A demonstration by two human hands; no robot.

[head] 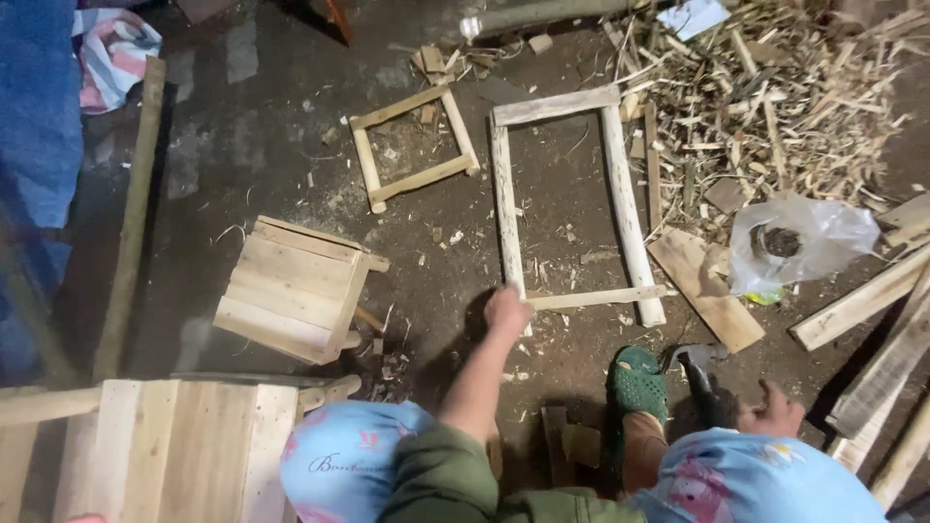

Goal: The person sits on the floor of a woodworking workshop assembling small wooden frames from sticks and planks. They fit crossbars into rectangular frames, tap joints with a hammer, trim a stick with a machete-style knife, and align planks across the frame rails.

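Left hand [507, 310] grips the near corner of the large frame [506, 208] lying assembled on the floor; right hand [772, 411] holds a hammer [699, 373]. Small frame [368, 165] lies finished beyond.

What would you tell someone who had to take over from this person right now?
Left hand: reaching forward, fingers closed on the near left corner of the large wooden frame, which lies flat on the dirt floor.
Right hand: low by the knee, next to a hammer; whether it has a grip on it is unclear.
Done: the large frame has four sticks joined in a rectangle. A small wooden frame lies beyond it, and a slatted stool sits to the left.
Left: nothing yet connects the two frames.
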